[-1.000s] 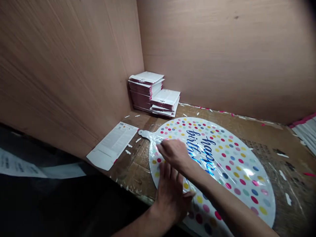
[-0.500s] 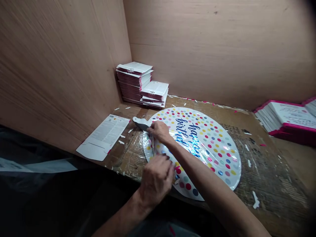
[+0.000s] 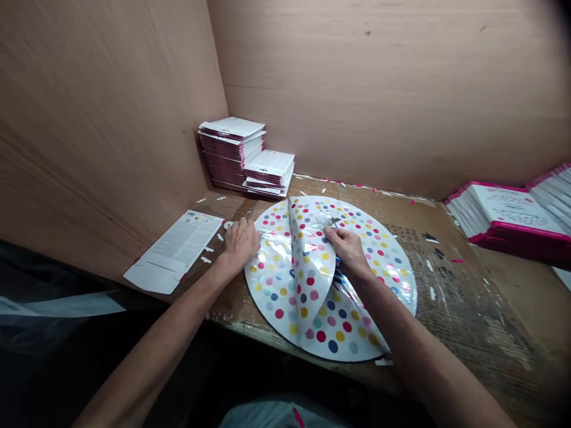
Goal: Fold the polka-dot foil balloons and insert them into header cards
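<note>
A round foil balloon point(image 3: 312, 255), flat and white with coloured dots, has its left part folded over to the right. More dotted foil point(image 3: 272, 291) shows left of the fold, apparently a second flat balloon underneath. My right hand point(image 3: 350, 249) pinches the folded-over edge, with a small grey tip sticking out past the fingers. Blue lettering is mostly covered by the flap and my arm. My left hand point(image 3: 241, 242) lies on the left rim of the lower foil, fingers extended and pressing down. A white tab end with a hole point(image 3: 228, 224) peeks out beside it.
A printed white card sleeve point(image 3: 176, 249) lies at the left. Stacks of white-and-pink sleeves point(image 3: 232, 151) stand in the back corner, and more sleeves point(image 3: 513, 214) lean at the right. Paper scraps litter the cardboard-covered table point(image 3: 446, 321). Wooden panels point(image 3: 348, 89) rise behind and at the left.
My right hand has carried the balloon's left edge over to the right, making a fold. My left hand has moved from the near edge up to the left rim and has unclenched.
</note>
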Motion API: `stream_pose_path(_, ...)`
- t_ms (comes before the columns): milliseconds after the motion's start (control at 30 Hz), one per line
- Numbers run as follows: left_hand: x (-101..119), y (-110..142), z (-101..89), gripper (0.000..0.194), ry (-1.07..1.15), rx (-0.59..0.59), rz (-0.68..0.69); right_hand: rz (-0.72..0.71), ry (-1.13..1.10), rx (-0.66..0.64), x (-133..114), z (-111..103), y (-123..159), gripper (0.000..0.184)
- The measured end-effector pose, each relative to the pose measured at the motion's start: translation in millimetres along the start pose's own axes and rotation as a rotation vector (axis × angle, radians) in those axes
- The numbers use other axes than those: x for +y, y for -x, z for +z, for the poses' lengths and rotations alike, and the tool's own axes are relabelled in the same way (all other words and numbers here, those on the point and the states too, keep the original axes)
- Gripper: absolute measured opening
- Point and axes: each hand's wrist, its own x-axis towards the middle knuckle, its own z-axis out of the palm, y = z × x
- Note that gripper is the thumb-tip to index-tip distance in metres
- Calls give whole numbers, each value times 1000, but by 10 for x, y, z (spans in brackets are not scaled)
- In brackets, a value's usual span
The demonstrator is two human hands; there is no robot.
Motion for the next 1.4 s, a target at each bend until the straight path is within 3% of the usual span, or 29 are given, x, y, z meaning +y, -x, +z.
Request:
stream_pose_path(100,492,235,29,53,183,122,215,62,58,69,174,-401,99,42)
stream_pose_path(167,896,432,113,66,246,100,314,41,247,77,226,-648,218,44)
stream_pose_path(233,1247,601,230,72,238,22,328,-20,543,129,201,-825,356,46)
stream_pose_path(300,1490,705,342,74,201,-40,314,-149,829,241,127,-897,467,45)
stream_pose_path(367,1620,751,407,74,174,-61,345,-391,984,269,58,-877,503,39)
stream_pose_path(433,1641,788,402,74,167,-61,404,-623,1037,158,44,-824,453,35)
stream_pose_path(467,1614,823,376,72,168,-51,411,-673,1065,81,63,-806,406,34)
stream_pose_path(633,1290,1305,165,39,158,122,84,-523,1198,-169,255,-875,208,31)
stream_pose_path(700,1226,1538,95,27,243,114,57,-512,1195,-195,288,-907,186,31)
stream_pose_path(767,1258,1671,15,23,427,28,86,-498,1192,-201,285,-911,161,30)
stream_pose_path(833,1349,1665,-97,24,699,-134,52,-478,1177,-211,263,-918,118,28)
stream_pose_path(967,1517,1396,-392,32,1387,-516,-302,-409,913,-263,175,-1103,155,41)
stream_pose_path(1033,1554,1275,-525,36,1679,-595,-432,-443,666,-321,120,-1261,363,59)
stream_pose_path(1133,1555,1213,-676,36,1901,-592,-462,-682,505,-442,113,-1419,847,84)
stream_pose_path(1167,1539,1213,-714,36,1910,-607,-453,-757,554,-383,150,-1433,993,91)
stream_pose_path(1267,1441,1173,-775,49,1729,-717,-326,-900,676,-75,344,-1392,1213,74)
stream_pose_path(1300,1397,1126,-771,57,1597,-682,-262,-927,690,-23,410,-1370,1212,71)
stream_pose_path(1400,1282,887,-662,62,1171,-303,-102,-968,709,-79,507,-1348,1113,67)
